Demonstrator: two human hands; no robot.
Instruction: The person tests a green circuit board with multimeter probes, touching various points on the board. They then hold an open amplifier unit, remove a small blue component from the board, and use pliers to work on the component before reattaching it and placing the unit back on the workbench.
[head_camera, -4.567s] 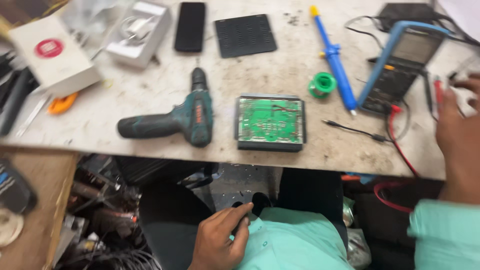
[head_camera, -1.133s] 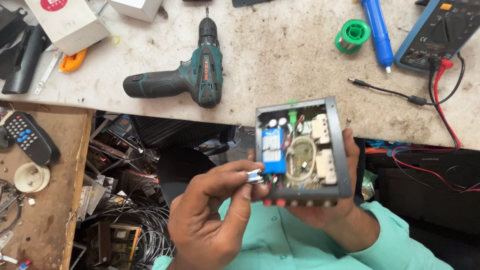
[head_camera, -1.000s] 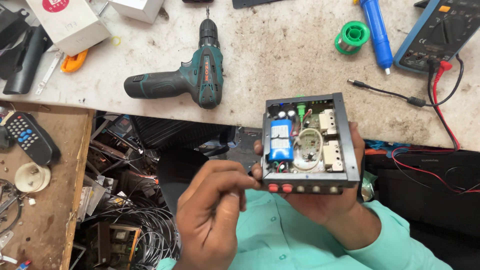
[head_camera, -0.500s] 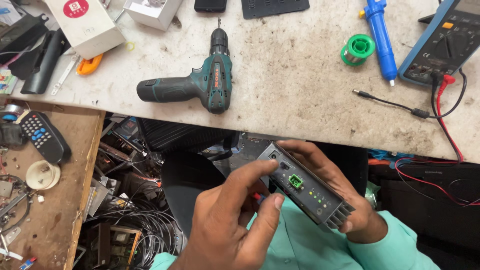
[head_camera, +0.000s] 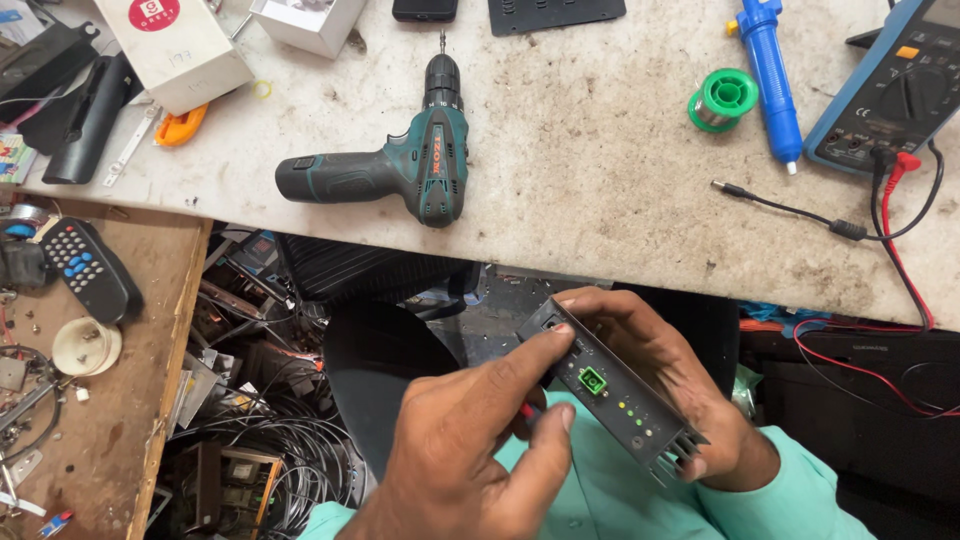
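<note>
A white cardboard box (head_camera: 175, 52) with a round red label (head_camera: 154, 13) lies far left. A smaller white box (head_camera: 306, 20) sits just right.

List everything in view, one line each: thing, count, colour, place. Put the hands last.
Grey metal electronics box: one, dark grey with a green socket, held below the bench edge.
Cordless drill: one, teal and black, lying on the white workbench.
Solder spool: one, green, on the bench right of the drill.
Blue desoldering pump: one, beside the spool.
Multimeter: one, blue, far right, red and black leads attached.
White cardboard box: one, red round sticker, upper left.
Orange utility knife: one, by the box.
Remote control: one, black, on the wooden side table.
Left hand: index finger on the electronics box.
Right hand: grips it from behind.
</note>
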